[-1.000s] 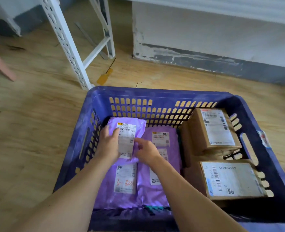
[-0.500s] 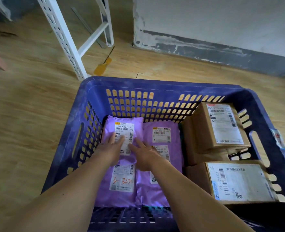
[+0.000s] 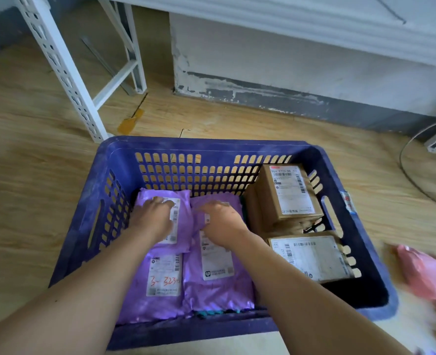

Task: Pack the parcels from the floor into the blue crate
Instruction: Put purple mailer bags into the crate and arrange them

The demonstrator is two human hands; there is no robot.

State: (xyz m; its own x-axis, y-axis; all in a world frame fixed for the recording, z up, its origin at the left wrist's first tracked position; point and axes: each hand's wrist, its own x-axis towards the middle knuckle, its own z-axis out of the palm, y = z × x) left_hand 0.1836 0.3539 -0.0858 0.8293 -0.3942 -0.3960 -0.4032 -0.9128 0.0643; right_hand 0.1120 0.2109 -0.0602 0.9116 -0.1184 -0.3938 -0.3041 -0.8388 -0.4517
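Observation:
The blue crate (image 3: 211, 149) stands on the wooden floor in front of me. Several purple mailer bags with white labels lie flat in its left half. My left hand (image 3: 152, 216) presses flat on the far-left purple bag (image 3: 183, 226). My right hand (image 3: 222, 224) rests palm down on the far purple bag (image 3: 233, 204) beside it. Two more purple bags (image 3: 160, 290) (image 3: 219, 283) lie nearer me. Two brown cardboard boxes fill the right side, one at the back (image 3: 286, 193) and one in front (image 3: 311, 257).
A pink bag (image 3: 426, 275) lies on the floor right of the crate. A white metal rack leg (image 3: 65, 73) stands behind the crate's left corner. A grey-based wall (image 3: 288, 98) runs behind. A round glass plate edge (image 3: 416, 175) shows at the right.
Both hands have slid farther toward the back of the crate and now lie flat on the purple bags. The camera has lifted, showing more wall and the pink bag.

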